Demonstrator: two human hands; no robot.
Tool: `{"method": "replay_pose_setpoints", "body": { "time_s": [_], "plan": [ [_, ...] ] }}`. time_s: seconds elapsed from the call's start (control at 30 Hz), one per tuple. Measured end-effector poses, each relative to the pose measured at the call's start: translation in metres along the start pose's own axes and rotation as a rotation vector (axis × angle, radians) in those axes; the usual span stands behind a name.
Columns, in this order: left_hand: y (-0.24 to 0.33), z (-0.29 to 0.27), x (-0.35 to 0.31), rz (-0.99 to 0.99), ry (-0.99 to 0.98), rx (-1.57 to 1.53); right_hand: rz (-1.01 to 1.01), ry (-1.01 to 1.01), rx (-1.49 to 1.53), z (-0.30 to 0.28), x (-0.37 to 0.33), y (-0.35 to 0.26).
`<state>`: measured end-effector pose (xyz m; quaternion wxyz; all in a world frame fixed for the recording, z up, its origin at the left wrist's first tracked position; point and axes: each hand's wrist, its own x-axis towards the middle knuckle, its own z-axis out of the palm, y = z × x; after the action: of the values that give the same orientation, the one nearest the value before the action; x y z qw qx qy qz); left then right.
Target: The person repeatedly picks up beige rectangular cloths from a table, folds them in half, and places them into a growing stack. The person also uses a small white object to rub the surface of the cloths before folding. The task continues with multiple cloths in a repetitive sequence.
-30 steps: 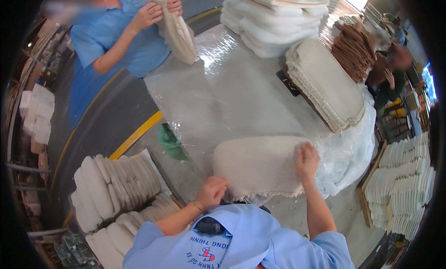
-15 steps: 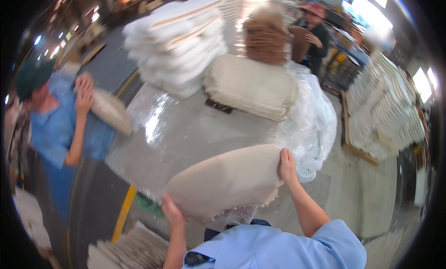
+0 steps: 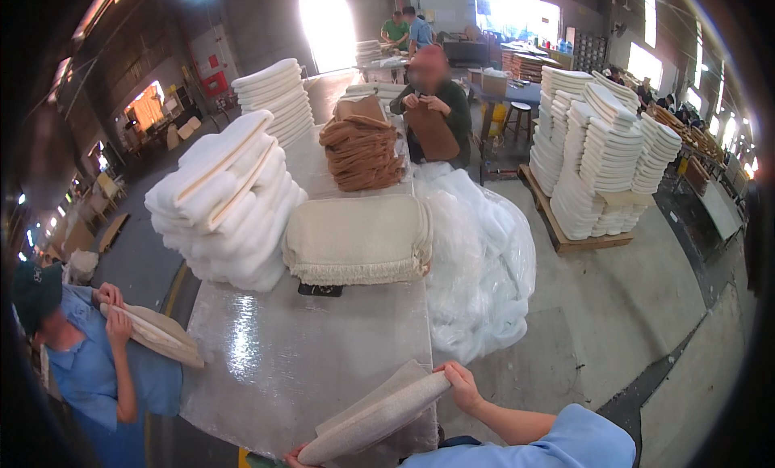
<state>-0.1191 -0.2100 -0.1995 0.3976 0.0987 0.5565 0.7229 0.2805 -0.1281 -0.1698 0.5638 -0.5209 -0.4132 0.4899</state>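
Between my hands, over the near end of the table, is a beige fabric-covered cushion (image 3: 375, 419), tilted with its right end higher. A flap of the same cloth shows behind its rounded edge. My right hand (image 3: 462, 386) is closed on the upper right end, thumb on top. At the lower left end, my left hand (image 3: 294, 457) grips the cushion; only part of it shows at the frame's lower edge. The plastic-covered table (image 3: 315, 347) lies beyond, with a stack of beige fabric pieces (image 3: 359, 238) having frayed edges.
White padded pieces (image 3: 226, 201) stand stacked at the table's left; brown covers (image 3: 361, 153) lie farther back. Clear plastic wrap (image 3: 484, 266) bulges off the right edge. Left, a co-worker (image 3: 89, 355) holds a beige cushion; another (image 3: 436, 104) holds a brown piece. A loaded pallet (image 3: 581, 243) stands right.
The cushion has turned from its broad face toward a narrower edge, and both hands are lower in the picture. The view has tilted up, showing more of the hall.
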Motion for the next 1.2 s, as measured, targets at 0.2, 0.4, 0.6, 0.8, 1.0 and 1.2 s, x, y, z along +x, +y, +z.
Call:
{"method": "replay_pose_setpoints", "body": {
  "time_s": [0.2, 0.4, 0.6, 0.8, 1.0, 1.2],
  "plan": [
    [-0.015, -0.023, -0.017, -0.016, 0.146, -0.09, 0.366, -0.158, 0.145, -0.037, 0.005, 0.026],
    [0.002, -0.015, -0.041, 0.049, 0.066, -0.079, 0.456, -0.243, 0.214, -0.04, 0.006, 0.013],
    [0.012, -0.014, -0.04, 0.065, 0.005, 0.026, 0.511, -0.199, 0.055, -0.043, 0.005, 0.004],
    [0.071, 0.0, -0.055, 0.235, -0.042, 0.64, 0.847, -0.181, -0.142, -0.034, 0.009, -0.057],
    [0.046, -0.01, -0.057, 0.088, -0.064, 0.442, 0.898, -0.333, -0.325, -0.011, 0.018, -0.068],
    [0.054, -0.025, -0.057, -0.113, -0.25, 0.684, 1.011, -0.402, -0.314, -0.032, 0.009, -0.052]
  ]
}}
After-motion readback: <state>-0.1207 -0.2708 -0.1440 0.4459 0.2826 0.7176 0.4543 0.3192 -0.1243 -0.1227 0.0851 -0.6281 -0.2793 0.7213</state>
